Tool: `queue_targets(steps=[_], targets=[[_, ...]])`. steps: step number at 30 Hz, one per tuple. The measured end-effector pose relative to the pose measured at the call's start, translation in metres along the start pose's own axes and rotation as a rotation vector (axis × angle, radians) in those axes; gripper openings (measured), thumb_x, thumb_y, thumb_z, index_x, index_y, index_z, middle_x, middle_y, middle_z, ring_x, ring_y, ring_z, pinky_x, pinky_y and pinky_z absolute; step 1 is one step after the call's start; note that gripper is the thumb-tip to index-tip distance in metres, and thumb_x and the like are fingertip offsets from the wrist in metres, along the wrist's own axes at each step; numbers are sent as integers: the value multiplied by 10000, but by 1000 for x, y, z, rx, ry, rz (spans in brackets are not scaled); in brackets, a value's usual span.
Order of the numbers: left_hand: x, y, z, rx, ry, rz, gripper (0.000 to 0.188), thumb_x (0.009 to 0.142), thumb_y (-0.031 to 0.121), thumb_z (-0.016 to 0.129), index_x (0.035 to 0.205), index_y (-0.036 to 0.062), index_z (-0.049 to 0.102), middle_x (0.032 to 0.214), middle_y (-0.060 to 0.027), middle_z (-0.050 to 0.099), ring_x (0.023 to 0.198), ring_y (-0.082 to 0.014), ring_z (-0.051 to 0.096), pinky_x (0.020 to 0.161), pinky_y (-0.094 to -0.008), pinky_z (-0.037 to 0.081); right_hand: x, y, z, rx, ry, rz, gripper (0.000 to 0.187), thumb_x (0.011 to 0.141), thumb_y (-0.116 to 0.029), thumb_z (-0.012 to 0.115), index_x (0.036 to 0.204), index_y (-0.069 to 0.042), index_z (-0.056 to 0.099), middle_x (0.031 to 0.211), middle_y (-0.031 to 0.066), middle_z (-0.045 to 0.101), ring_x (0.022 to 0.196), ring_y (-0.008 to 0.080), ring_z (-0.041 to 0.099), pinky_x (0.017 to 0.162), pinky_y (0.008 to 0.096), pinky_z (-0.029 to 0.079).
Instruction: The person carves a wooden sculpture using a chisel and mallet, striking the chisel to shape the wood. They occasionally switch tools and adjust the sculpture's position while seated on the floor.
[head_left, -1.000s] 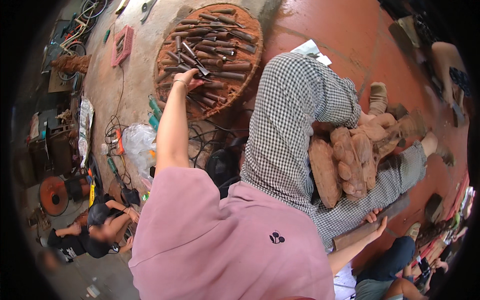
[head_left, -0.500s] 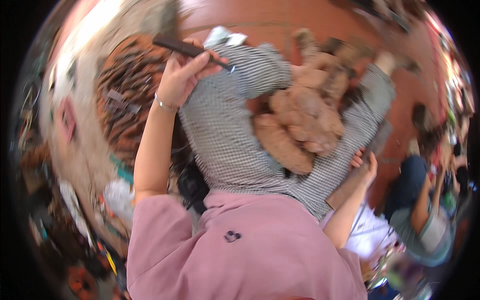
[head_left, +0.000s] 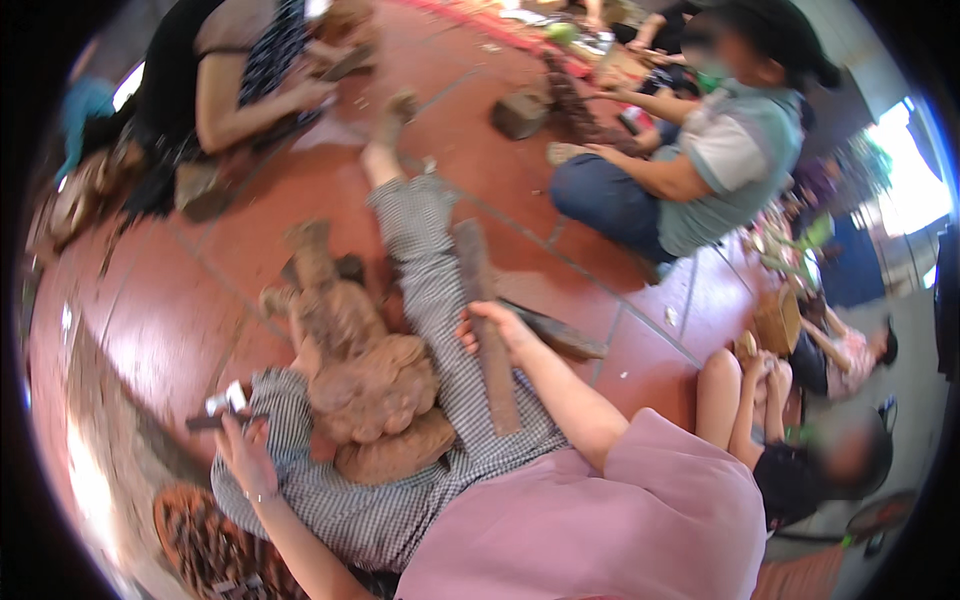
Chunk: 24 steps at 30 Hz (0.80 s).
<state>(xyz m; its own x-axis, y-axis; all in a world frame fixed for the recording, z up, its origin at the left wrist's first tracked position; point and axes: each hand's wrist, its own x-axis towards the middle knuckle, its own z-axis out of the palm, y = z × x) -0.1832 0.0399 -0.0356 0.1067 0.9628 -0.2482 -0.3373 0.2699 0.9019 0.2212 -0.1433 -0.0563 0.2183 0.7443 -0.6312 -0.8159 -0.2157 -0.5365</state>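
Note:
My left hand [head_left: 248, 455] is closed around a thin dark-handled tool [head_left: 228, 421], held above my bent left knee. In the earlier frame a narrow metal end shows on it, like a chisel. My right hand [head_left: 502, 332] grips a long, flat brown bar [head_left: 490, 350] lying along my right thigh; whether it is wood or stone I cannot tell. Between my legs rests a knobbly brown carving [head_left: 370, 385], its rounded, lumpy end toward me and a narrower part pointing away. Neither hand touches the carving.
A dark flat piece [head_left: 555, 332] lies on the red tiles beside my right hand. A ridged round brown object [head_left: 212, 540] stands at lower left. One co-worker [head_left: 690, 170] sits at upper right, another [head_left: 225, 90] at upper left. A brown block [head_left: 520, 113] is on the floor.
The view has swung to the right, bringing in more floor and co-workers. The left hand still holds the dark tool, now lower by the knee; the right hand still holds the bar.

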Motion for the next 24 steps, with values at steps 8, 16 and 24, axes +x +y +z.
queue_targets(steps=[8, 16, 24], targets=[[10, -6, 4, 117, 52, 86, 352, 965, 210, 577, 1246, 37, 455, 1011, -105, 624, 821, -157, 643, 678, -235, 557, 0, 7, -6, 92, -84, -2, 286, 926, -300, 544, 980, -19, 541, 836, 160, 630, 642, 206, 615, 590, 333, 525], [7, 1, 20, 68, 42, 110, 266, 956, 148, 565, 1186, 64, 460, 936, -88, 631, 646, -145, 638, 554, -245, 556, 9, 12, -17, 128, -156, 9, 323, 919, -286, 544, 1042, 11, 510, 914, 197, 602, 707, 233, 589, 635, 354, 529], [3, -4, 22, 125, 28, 119, 275, 947, 206, 599, 1164, 90, 475, 914, -62, 637, 688, -135, 633, 586, -230, 535, 3, 9, -19, 138, -143, 4, 283, 934, -269, 536, 1012, 2, 519, 900, 175, 616, 703, 219, 610, 634, 350, 552]])
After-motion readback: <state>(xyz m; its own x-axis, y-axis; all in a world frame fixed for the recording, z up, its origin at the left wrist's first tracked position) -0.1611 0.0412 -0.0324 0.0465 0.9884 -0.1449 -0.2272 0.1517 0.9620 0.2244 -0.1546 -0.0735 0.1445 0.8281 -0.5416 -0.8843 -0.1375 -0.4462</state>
